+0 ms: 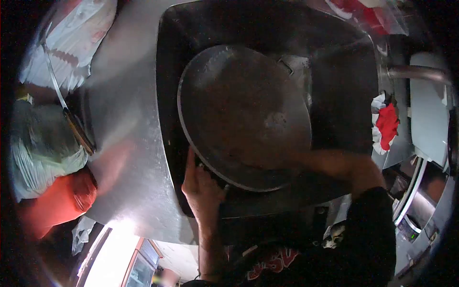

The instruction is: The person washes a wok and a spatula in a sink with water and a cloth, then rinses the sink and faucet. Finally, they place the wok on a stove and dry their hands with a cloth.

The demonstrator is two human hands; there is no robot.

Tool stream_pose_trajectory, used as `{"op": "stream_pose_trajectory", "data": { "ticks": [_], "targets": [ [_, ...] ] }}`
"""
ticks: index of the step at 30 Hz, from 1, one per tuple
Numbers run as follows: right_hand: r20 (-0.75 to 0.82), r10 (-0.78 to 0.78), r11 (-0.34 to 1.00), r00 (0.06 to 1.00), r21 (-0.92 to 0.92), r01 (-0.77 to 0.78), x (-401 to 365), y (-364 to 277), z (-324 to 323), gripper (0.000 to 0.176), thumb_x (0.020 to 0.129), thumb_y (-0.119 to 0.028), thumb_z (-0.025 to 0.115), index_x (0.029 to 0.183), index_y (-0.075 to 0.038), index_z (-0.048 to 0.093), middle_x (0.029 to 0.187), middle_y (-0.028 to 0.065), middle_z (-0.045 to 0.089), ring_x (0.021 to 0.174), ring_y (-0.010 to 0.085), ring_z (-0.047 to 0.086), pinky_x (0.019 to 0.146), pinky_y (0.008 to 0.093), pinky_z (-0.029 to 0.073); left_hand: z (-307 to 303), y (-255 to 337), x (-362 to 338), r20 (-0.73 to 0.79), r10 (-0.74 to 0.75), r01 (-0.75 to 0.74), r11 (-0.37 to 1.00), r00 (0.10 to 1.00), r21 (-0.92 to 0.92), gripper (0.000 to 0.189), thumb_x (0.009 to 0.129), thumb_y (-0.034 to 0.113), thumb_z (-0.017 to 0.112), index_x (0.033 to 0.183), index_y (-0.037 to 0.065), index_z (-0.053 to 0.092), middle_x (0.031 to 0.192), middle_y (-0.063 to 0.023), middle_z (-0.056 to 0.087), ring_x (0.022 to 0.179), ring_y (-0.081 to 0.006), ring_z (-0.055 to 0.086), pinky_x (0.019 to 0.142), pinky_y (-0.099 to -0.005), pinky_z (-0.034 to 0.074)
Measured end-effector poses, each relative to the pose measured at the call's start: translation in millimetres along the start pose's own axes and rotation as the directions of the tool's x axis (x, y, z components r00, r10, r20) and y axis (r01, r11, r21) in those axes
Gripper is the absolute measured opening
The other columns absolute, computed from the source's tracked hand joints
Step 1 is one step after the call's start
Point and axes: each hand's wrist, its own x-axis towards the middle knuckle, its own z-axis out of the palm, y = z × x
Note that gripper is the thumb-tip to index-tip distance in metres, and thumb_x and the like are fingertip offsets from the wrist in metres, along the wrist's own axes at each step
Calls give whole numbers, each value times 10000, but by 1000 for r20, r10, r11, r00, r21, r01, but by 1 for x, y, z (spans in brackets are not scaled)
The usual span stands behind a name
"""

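A large dark wok sits tilted inside a deep metal sink. At its near left rim is my left hand, closed on the edge with one finger stretched along the outside. Something like a small handle shows beside those fingers. My right hand reaches in from the right and lies low over the wok's inner surface. Shadow hides its fingers, so I cannot make out whether it holds anything. A pale worn patch marks the wok's inside.
Left of the sink runs a metal counter, with a long-handled tool, plastic bags and a red bag along its far side. A red and white cloth lies on the right ledge below a metal tap pipe.
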Motion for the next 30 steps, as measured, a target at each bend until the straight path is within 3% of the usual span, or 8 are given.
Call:
{"op": "stream_pose_trajectory", "data": {
  "ticks": [4,7,10,12,16,18,21,30],
  "targets": [
    [363,317,892,876,-427,-145,-8,80,-74,423,793,-137,442,1199,-24,406,1126,154,498,1049,293,469,923,481,307,4,-27,8,-50,117,-121,989,992,-86,421,834,47,287,1232,19,422,495,15,435,409,-33,376,396,-201,326],
    [128,335,933,934,-187,-309,21,118,-49,420,794,-137,440,1197,-23,408,1127,156,497,1049,294,468,922,482,307,2,-35,12,-72,186,-183,982,980,48,425,832,41,287,1234,22,421,517,2,465,417,-40,387,405,-210,338],
    [23,197,979,980,-62,-196,23,48,-10,417,795,-138,437,1195,-21,410,1128,158,495,1048,296,468,921,483,307,-1,-29,11,-24,56,-56,998,998,-22,420,828,40,296,1226,21,429,592,-42,522,474,-75,439,454,-239,377],
    [-56,63,998,996,4,-62,8,-14,6,415,796,-139,436,1193,-21,411,1129,160,495,1047,297,467,921,483,306,0,-40,17,-42,501,-454,814,864,363,421,831,41,301,1234,42,421,575,-70,508,480,-116,457,463,-271,388],
    [-226,-49,999,973,-3,49,31,-40,17,412,797,-140,433,1190,-19,413,1131,163,493,1046,299,466,920,484,306,9,-24,11,-131,353,-300,902,926,310,427,830,39,320,1246,69,412,552,-117,493,466,-157,468,467,-292,391],
    [-351,8,994,936,-100,-46,94,3,1,410,798,-141,431,1188,-18,415,1131,164,492,1046,300,466,920,484,306,5,-18,8,-82,234,-174,877,969,447,429,833,44,343,1255,92,402,607,-172,532,482,-186,500,483,-301,406],
    [-449,114,968,886,-149,-200,176,61,-27,407,799,-142,429,1186,-17,416,1132,166,490,1045,301,465,919,485,306,1,-12,7,2,290,-253,830,957,497,421,832,42,355,1245,100,417,708,-209,571,521,-199,534,510,-298,420],
    [-26,50,998,998,-39,-51,-6,1,0,400,802,-144,423,1179,-13,422,1135,173,486,1043,306,463,917,487,305,7,-33,17,-137,362,-304,897,922,321,420,823,56,367,1231,119,443,700,-203,578,539,-168,539,522,-298,427]
  ]
}}
